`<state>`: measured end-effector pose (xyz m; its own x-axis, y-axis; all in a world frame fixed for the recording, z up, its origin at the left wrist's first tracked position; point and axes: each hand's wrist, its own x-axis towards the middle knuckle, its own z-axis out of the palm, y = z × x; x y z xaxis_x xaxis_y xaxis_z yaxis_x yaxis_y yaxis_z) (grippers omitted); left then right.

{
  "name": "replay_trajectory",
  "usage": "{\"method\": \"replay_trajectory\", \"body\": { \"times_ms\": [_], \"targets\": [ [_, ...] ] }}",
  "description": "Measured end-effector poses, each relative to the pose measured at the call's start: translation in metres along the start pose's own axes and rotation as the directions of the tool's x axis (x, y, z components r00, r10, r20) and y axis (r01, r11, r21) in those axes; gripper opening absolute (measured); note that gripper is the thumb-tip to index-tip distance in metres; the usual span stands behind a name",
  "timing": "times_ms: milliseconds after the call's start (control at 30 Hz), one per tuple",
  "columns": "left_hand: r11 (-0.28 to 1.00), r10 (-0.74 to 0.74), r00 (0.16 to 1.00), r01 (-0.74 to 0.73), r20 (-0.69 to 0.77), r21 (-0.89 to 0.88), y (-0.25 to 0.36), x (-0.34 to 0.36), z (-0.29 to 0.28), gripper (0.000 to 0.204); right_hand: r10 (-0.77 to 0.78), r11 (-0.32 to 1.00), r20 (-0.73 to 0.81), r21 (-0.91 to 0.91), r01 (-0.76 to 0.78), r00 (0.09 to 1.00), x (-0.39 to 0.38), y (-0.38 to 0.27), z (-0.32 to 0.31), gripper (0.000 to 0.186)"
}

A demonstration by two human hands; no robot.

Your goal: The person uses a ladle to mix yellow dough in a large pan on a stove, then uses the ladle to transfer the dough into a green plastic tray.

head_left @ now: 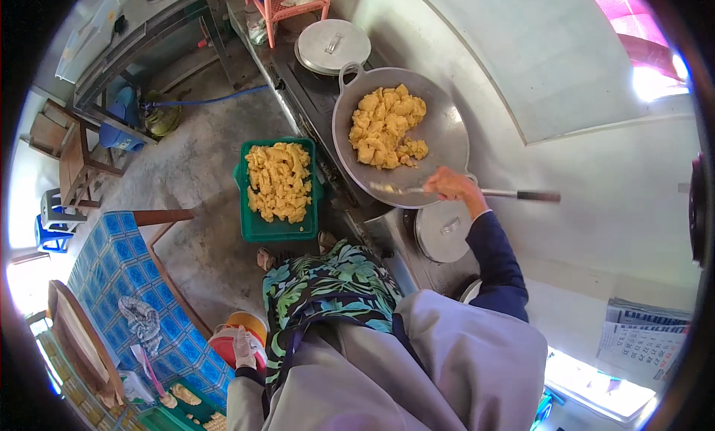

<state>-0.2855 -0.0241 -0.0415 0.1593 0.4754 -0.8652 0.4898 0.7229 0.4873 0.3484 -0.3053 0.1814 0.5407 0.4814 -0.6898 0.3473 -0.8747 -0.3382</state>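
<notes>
My right hand [454, 184] is shut on the long handle of a metal spatula [395, 188], whose blade lies at the near edge of a large grey wok [443, 137]. A heap of yellow fried pieces [383, 125] fills the middle of the wok. To the wok's left, a green plastic crate [253, 226] on the floor holds more yellow pieces [279, 181]. My left hand [243, 347], in a pale glove, hangs low at my side over a red and yellow bucket [223, 341]. Whether it grips anything is unclear.
A round metal lid [333, 45] lies behind the wok and another lid [443, 230] sits in front of it. A table with a blue checked cloth [126, 267] stands at my left. A gas cylinder [160, 114] with a blue hose and wooden chairs [71, 151] are further left.
</notes>
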Motion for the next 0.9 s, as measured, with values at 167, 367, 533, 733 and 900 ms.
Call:
{"method": "replay_trajectory", "body": {
  "times_ms": [167,367,533,733,900],
  "targets": [
    [0.999,0.002,0.999,-0.004,0.041,0.052,0.016,0.025,-0.020,0.027,-0.047,0.997,0.082,-0.065,0.052,0.996,0.061,0.013,0.037,0.029],
    [0.984,0.024,0.983,-0.055,0.181,0.167,0.080,0.061,-0.038,0.031,-0.384,0.891,-0.462,0.039,0.451,0.799,0.158,0.059,0.073,0.020],
    [0.999,-0.010,1.000,0.010,-0.008,0.046,0.098,0.044,-0.048,0.033,0.211,0.977,-0.276,0.094,-0.192,0.938,0.051,0.054,-0.011,0.033],
    [0.989,-0.137,0.982,0.130,0.126,0.064,0.057,0.048,-0.064,0.031,0.119,0.651,-0.357,-0.677,-0.345,0.926,0.031,0.085,-0.016,0.017],
    [0.977,-0.002,1.000,-0.002,0.017,0.213,0.061,-0.006,-0.029,0.036,-0.056,0.782,-0.548,-0.544,-0.304,0.835,0.089,0.126,0.027,0.022]
  ]
}}
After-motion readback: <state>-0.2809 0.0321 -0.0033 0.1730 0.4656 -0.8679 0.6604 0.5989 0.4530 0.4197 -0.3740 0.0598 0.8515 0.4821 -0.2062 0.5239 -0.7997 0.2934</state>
